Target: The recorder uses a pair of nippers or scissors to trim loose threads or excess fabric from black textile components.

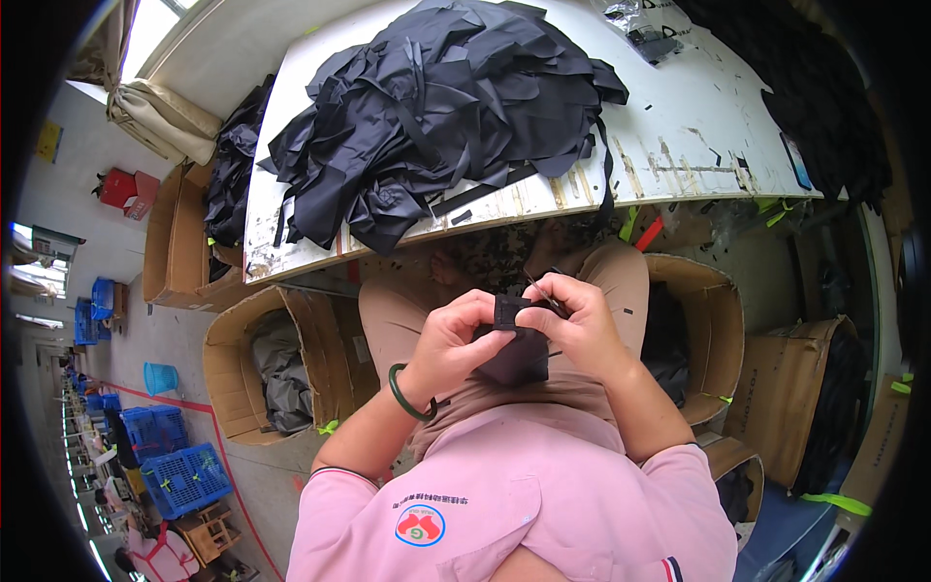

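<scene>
Pinching the black fabric piece (512, 365) between thumb and bent fingers of the left hand (451, 335), closed with only the cloth between. Pressing on the same piece with the thumb of the right hand (585, 325), while clasping a slim dark tool (534, 286), likely snips, in curled fingers; cannot make out the spread of any blades. Holding the piece above the lap, short of the surface, with a squared end between the two thumbs and a broader part reaching toward the body. Best to keep that end taut between both thumbs, aim the tool's tip away from the left fingertips, follow the edge closely without nicking the cloth, and steady both wrists before each small move. Farther out, note a loose heap of black cloth (436, 112) on the white surface (698, 145), well apart from both hands; keep its dangling strips out of the way. See also, at either side of the legs, a left carton (227, 373) holding grey cloth and a right carton (716, 335) holding dark cloth.
</scene>
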{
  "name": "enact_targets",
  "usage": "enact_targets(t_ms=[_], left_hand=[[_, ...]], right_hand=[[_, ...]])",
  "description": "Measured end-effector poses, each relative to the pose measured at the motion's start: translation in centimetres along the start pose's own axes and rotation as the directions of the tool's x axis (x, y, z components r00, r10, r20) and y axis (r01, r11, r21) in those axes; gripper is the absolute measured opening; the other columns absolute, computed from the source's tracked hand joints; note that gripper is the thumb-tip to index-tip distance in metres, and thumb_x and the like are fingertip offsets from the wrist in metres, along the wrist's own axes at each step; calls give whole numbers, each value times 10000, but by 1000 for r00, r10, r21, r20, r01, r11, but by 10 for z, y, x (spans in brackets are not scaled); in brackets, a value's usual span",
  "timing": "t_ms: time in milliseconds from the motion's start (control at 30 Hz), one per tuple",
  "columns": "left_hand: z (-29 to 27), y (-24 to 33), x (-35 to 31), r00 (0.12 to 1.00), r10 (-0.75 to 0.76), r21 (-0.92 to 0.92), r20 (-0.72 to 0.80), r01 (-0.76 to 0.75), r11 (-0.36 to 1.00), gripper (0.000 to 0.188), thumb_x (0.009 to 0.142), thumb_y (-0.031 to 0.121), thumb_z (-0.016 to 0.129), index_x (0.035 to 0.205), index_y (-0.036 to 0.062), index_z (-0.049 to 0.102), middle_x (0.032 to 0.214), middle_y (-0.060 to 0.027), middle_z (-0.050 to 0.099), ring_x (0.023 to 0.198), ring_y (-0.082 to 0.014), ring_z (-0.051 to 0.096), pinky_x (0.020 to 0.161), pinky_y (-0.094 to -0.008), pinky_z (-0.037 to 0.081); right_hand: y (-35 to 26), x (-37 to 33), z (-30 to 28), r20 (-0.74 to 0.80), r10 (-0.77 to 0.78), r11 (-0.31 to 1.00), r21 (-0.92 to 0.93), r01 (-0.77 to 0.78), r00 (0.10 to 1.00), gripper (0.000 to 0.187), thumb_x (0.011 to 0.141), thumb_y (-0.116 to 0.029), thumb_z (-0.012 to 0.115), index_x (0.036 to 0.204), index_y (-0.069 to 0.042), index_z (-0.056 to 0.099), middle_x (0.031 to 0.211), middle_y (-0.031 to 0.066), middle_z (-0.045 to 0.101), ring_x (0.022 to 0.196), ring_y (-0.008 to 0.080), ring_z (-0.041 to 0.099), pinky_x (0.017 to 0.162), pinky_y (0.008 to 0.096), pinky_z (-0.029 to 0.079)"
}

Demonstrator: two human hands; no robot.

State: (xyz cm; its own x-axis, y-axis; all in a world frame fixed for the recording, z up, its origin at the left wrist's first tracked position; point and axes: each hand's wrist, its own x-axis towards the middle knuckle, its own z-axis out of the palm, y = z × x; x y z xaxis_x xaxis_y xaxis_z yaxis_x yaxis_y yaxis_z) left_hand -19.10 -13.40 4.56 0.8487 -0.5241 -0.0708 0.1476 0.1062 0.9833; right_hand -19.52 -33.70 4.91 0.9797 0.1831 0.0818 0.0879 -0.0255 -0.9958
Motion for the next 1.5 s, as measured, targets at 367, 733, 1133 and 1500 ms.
enact_targets(t_ms=[367,733,1133,1500], left_hand=[[12,-3,6,974,188,-257,-126,-215,942,135,803,-82,611,913,-15,653,1006,-65,594,947,-144,568,891,-290,434],[9,-14,9,822,429,123,-373,-415,901,123,816,-109,637,911,-31,639,988,-43,571,825,-75,554,721,-193,437],[10,-19,2,820,471,250,-325,-406,879,155,783,-118,654,906,-24,648,986,-71,590,835,-105,572,708,-202,456],[12,-19,2,805,476,247,-353,-410,878,147,780,-113,660,896,-24,647,980,-66,595,824,-104,565,695,-196,439]], right_hand=[[15,7,9,-145,54,997,56,-46,988,226,830,-142,727,977,-27,600,865,29,571,767,149,549,696,267,453],[-9,-25,16,264,284,853,369,-369,922,201,936,-239,622,945,-69,516,675,-49,475,528,19,413,465,177,321],[-2,-19,25,61,-1,994,-113,8,998,227,924,-253,640,833,-70,541,652,-65,461,564,9,395,478,182,308],[2,-23,27,117,158,977,124,-173,980,301,889,-289,681,800,-47,525,609,-23,455,537,58,391,474,231,332]])
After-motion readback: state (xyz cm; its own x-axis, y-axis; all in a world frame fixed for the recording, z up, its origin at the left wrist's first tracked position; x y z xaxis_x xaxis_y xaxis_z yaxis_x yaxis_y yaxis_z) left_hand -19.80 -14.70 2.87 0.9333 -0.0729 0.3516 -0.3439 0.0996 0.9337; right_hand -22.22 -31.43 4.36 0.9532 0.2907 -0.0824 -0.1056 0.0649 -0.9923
